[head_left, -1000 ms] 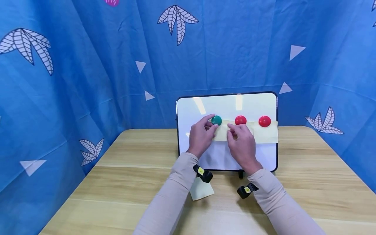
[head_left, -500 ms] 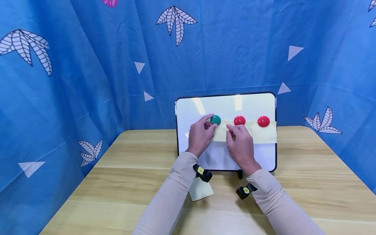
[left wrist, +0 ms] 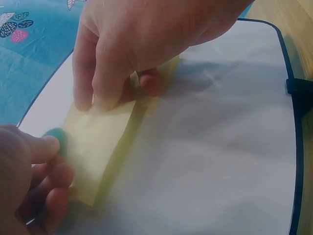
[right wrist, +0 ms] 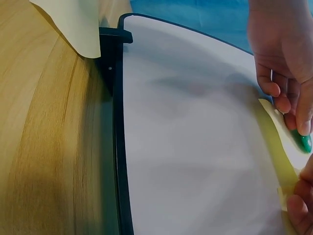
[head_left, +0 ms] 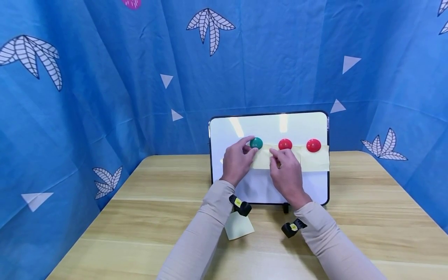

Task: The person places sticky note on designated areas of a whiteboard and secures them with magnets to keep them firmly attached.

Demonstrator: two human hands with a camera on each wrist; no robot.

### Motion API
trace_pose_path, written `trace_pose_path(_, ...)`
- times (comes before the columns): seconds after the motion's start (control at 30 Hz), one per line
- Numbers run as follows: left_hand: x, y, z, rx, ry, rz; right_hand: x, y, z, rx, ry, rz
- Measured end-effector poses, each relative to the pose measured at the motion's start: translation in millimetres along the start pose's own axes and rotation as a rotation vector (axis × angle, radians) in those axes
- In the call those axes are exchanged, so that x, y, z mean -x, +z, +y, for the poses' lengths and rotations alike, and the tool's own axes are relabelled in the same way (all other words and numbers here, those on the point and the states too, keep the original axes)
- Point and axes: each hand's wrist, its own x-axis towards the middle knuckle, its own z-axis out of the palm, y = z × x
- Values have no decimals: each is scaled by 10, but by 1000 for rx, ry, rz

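Observation:
On the standing whiteboard [head_left: 304, 126], my left hand [head_left: 238, 161] holds a round green magnet [head_left: 256, 142] between thumb and fingers. The magnet lies at the top of a yellow sticky note [head_left: 261, 160]. That note's lower edge lifts off the board in both wrist views. My right hand [head_left: 288, 173] has its bent fingers and thumb at the note's right side, pinching it there as far as the left wrist view shows. Behind the right hand, a red magnet [head_left: 285, 144] sits over a partly hidden note. Another red magnet [head_left: 313, 145] pins a note [head_left: 315, 162] at the right.
A loose pale yellow note [head_left: 239, 226] lies on the wooden table [head_left: 157, 217] in front of the board, partly behind the left wrist. Black feet [head_left: 286, 208] hold up the board. Behind it hangs a blue patterned curtain [head_left: 273, 70].
Both hands keep almost the same place on the board, the left still at the green magnet. Only a slight shift of the whole head view shows.

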Motion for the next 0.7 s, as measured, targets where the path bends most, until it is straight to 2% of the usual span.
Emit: trace_pose_path(0.7, -2, 10, 29, 10, -35, -6, 3, -14, 7, 2, -12, -9)
